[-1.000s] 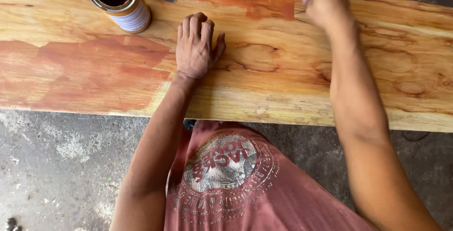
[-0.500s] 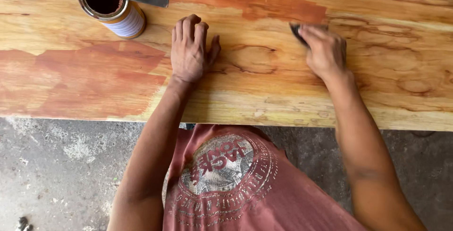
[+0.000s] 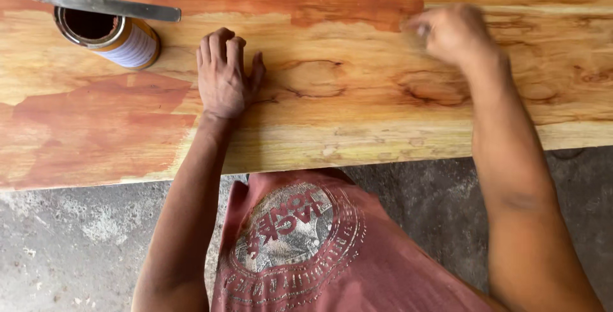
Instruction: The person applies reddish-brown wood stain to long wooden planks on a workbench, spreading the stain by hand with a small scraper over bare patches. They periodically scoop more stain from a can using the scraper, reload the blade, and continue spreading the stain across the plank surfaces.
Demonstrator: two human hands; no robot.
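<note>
Plank: one long wooden plank (image 3: 357, 127) lies across the view, its near edge toward the person; reddish-brown stain covers a patch at the near left and a band along the far edge, while the middle and right show bare pale grain with knots.
Left hand: the left hand (image 3: 222, 76) rests palm down on the plank, fingers stretched out together, holding nothing, just right of the can.
Right hand: the right hand (image 3: 454, 33) is blurred, fingers curled over the plank at the right end of the far stained band; it seems to pinch something small and dark at the fingertips, but I cannot tell what it is.
Can: one open metal can (image 3: 108, 30) stands on the plank near the far left corner, dark liquid inside, its side pale.
Blade: one flat metal strip (image 3: 105, 5) lies across the can's rim, jutting past it on both sides.
Floor: rough grey concrete floor (image 3: 83, 235) shows beyond the plank's near edge.
Shirt: a faded red shirt (image 3: 306, 248) with a round print is below.
Doing it well: judging by the patches, rubbing along the grain, overlapping the wet edge of the band and keeping the bracing palm off fresh stain would give an even coat.
Count: one plank, one can, one strip, two hands.
</note>
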